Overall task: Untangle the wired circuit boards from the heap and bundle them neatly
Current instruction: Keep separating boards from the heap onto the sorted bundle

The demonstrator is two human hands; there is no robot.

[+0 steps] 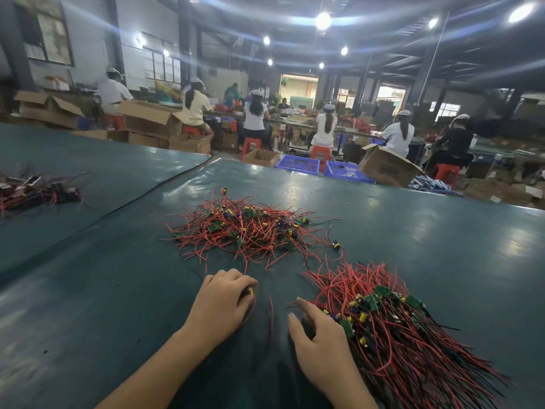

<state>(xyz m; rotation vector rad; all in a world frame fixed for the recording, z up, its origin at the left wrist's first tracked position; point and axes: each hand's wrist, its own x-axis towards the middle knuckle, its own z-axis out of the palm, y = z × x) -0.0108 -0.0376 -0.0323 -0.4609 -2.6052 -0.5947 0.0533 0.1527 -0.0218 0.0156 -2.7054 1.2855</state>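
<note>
Red wire (254, 304): it comes out from under the left fingertips and curves back toward the wrist, lying slack on the cover.
Left hand (224, 299): fingers curled down and clamped on one wired board (250, 290). Only its yellow capacitor shows at the fingertips, and the board itself is hidden by the fingers.
Right hand (321, 343): fingers apart and relaxed, holding nothing. The forefinger and thumb point toward the gap between the hands, and the outer side of the hand touches the near edge of the bundle.
Bundle (398, 335): just beside the right fingers on their outer side. The green boards are roughly lined up in a band, with red and black leads fanning out both ways from it.
Heap (250, 228): beyond the left fingertips and apart from them, a loose tangle of red leads, boards and capacitors.
Risk, snagging: the held board's black lead is hard to trace against the dark cover. If it loops under a stray lead from the heap, a quick pull would likely drag other boards along.
Risk, bundle: the right hand leans on unsecured leads, so a sideways nudge would probably splay the band out of line.
Table cover (118, 305): dark teal and glossy under both wrists — likely slippery for loose leads.
Far pile (35, 190): well apart, past the left hand's outer side — another dark, wiry clump.
</note>
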